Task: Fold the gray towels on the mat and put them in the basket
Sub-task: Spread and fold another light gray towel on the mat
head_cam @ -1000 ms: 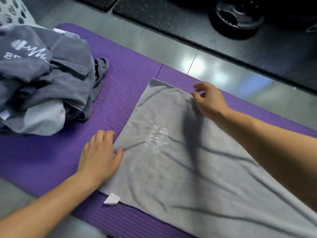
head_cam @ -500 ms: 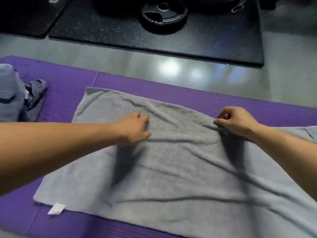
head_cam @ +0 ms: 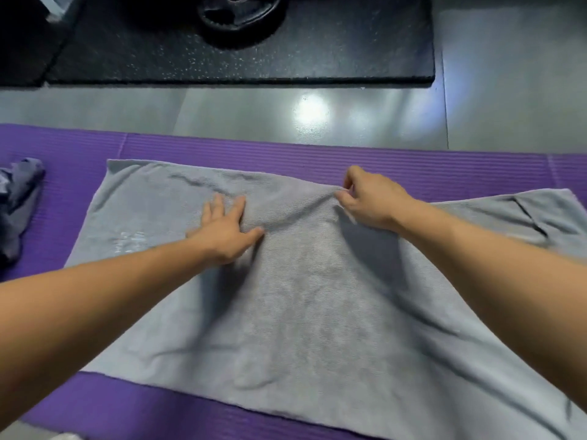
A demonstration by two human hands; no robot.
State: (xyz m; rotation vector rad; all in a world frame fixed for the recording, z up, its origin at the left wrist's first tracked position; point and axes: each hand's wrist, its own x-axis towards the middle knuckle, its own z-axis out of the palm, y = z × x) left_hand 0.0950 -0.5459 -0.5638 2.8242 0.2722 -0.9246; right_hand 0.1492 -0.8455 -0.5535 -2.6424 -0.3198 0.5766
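Nearest me I see the purple mat (head_cam: 133,404), with the gray towel (head_cam: 317,312) spread flat across it and running out of view on the right. Both forearms reach over the cloth. The left hand (head_cam: 224,231) lies on the towel with fingers straight and spread, pressing it down. Just beyond and to its right, the right hand (head_cam: 370,198) pinches the towel's far edge. A heap of darker gray towels (head_cam: 19,198) sits at the mat's left end. Farther off lie gray floor (head_cam: 190,109), black rubber tile (head_cam: 349,42) and a weight plate (head_cam: 238,14).
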